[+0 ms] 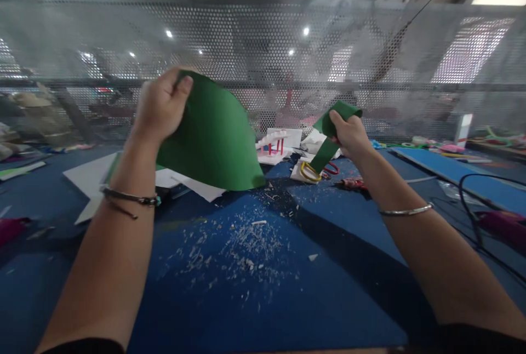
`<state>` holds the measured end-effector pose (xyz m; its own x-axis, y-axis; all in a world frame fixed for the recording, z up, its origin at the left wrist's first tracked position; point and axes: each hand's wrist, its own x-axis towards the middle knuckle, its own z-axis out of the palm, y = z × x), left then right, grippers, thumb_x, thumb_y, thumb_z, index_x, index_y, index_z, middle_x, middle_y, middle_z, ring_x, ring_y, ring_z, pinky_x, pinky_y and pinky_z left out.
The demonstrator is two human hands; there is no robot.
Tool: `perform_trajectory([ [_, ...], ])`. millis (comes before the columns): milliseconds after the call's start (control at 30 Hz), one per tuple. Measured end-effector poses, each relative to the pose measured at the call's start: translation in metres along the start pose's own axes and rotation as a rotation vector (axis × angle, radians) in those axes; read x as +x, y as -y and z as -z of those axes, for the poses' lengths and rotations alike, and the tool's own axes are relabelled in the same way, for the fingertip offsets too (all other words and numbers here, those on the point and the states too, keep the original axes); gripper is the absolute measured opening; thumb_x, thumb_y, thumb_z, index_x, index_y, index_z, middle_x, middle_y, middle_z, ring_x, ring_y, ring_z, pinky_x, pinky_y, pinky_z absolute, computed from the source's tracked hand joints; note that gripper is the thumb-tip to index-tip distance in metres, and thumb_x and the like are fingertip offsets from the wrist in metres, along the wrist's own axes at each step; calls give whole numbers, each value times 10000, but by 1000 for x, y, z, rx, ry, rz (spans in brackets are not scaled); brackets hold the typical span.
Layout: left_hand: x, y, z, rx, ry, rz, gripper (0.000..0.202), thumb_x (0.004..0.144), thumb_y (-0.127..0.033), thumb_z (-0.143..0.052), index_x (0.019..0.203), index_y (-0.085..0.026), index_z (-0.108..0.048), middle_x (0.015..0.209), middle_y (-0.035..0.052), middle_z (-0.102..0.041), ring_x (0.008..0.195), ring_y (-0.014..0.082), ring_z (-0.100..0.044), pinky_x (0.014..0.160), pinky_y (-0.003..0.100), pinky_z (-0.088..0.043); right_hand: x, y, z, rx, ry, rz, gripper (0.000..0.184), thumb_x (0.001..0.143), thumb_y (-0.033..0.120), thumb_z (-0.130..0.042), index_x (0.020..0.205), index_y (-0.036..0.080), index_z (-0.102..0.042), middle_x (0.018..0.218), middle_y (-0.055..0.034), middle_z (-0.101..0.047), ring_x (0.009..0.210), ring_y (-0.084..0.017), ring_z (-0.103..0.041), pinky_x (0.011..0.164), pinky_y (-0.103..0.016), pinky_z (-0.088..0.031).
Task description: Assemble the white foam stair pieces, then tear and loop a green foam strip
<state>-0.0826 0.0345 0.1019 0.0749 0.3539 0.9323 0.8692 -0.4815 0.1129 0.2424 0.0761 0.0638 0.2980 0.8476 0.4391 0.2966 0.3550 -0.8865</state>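
My left hand (164, 102) is raised at the left, pinching the upper corner of a large green sheet (216, 137) between thumb and fingers. The sheet hangs in a curve above the blue table. On the right, my right hand (347, 129) grips a narrower green strip (326, 154), which curls over at its top and dangles downward. The two green pieces are apart. Behind the strip's lower end lie a yellow loop-shaped handle (310, 172) and a red loop (332, 167).
White sheets (201, 187) lie behind the left hand. Pale scraps (255, 244) litter the blue tabletop (329, 304). A small model with red posts (276, 146) stands farther back. A black cable (468, 206) runs along the right. Behind everything rises a perforated metal screen (246, 30).
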Motion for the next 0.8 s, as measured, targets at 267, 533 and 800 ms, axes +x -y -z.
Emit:
perform_trajectory([
  [267, -10, -38, -18, -35, 172, -285, 274, 887, -246, -367, 1042, -213, -590, 903, -3, -657, 742, 110, -587, 668, 189, -417, -17, 28, 2, 46, 184, 152, 78, 721, 137, -571, 666, 173, -528, 551, 23, -502, 440, -67, -458, 379, -197, -404],
  [533, -7, -40, -21, 15, 5, 108, 282, 911, -136, -299, 1127, -156, -480, 1067, 36, -564, 977, 155, -532, 879, 284, -402, -27, 48, 10, 128, 289, 247, 281, 677, -33, -413, 774, 201, -535, 631, 40, -533, 579, -85, -528, 616, -253, -496],
  [800, -36, -1, -67, 243, 514, 434, 265, 890, -201, -439, 1145, -162, -495, 912, 67, -608, 830, 208, -596, 738, 389, -483, -29, 49, 16, 84, 412, 258, 129, 735, 71, -514, 742, 200, -519, 617, 28, -556, 595, -111, -561, 625, -294, -521],
])
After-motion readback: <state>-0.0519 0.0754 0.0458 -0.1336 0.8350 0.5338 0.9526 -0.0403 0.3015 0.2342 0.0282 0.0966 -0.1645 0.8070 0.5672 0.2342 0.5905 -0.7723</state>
